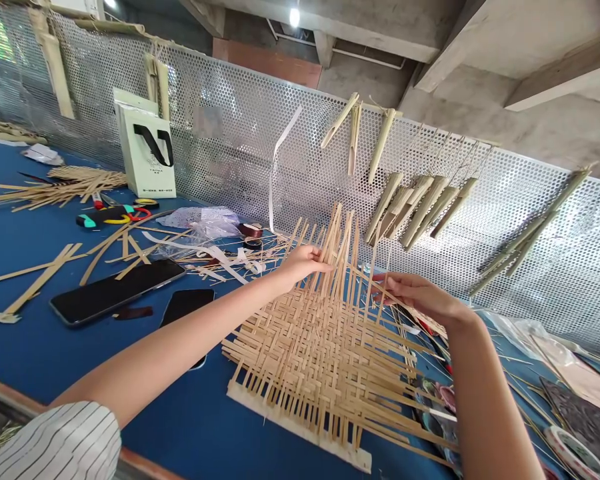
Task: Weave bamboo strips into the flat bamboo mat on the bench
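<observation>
A half-woven bamboo mat [310, 340] lies on the blue table, its loose strips sticking out at the far end and on the right. Along its near edge runs a pale band of tape [295, 427]. At the far end, my left hand [305, 263] is closed around a bunch of raised bamboo strips [334, 233], lifting them off the weave. My right hand [415, 293] is at the mat's far right corner, thumb and fingers pinching a thin bamboo strip [363, 275] that slants across the raised ones. Some of its fingertips are hidden behind strips.
Two phones, a large one [117, 290] and a smaller one [187, 307], lie left of the mat. Beyond them are scissors [113, 217], loose strips and a paper bag [147, 150]. A tape roll [577, 453] sits at right. A perforated metal panel [240, 153] stands behind.
</observation>
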### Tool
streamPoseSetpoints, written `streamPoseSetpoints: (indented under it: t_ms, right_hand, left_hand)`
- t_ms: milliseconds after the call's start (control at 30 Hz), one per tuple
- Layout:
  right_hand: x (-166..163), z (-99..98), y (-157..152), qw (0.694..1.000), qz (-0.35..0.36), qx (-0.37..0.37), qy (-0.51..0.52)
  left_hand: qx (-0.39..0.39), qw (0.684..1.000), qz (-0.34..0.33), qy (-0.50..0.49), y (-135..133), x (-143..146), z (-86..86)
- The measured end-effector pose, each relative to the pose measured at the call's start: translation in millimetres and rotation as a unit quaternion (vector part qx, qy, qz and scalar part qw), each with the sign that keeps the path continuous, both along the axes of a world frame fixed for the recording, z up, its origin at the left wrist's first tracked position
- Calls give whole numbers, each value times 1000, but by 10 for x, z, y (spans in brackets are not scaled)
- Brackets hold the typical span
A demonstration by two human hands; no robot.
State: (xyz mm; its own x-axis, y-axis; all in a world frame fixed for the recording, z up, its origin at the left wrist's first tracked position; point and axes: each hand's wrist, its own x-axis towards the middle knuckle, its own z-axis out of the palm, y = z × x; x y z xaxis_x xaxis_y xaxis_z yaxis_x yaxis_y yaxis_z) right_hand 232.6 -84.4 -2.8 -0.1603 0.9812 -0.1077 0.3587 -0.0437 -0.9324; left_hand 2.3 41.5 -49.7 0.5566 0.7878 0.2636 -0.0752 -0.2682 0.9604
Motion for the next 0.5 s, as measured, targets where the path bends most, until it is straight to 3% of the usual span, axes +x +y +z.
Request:
streamPoseSetpoints:
  t_ms: [167,500]
  right_hand:
    - [-194,92,22,996,8,7,-87]
    - [-449,56,87,995,-48,56,-69]
  left_hand:
    - [0,1000,-1,13,-11,-3,33]
    - [0,1000,12,-1,-40,-8,72]
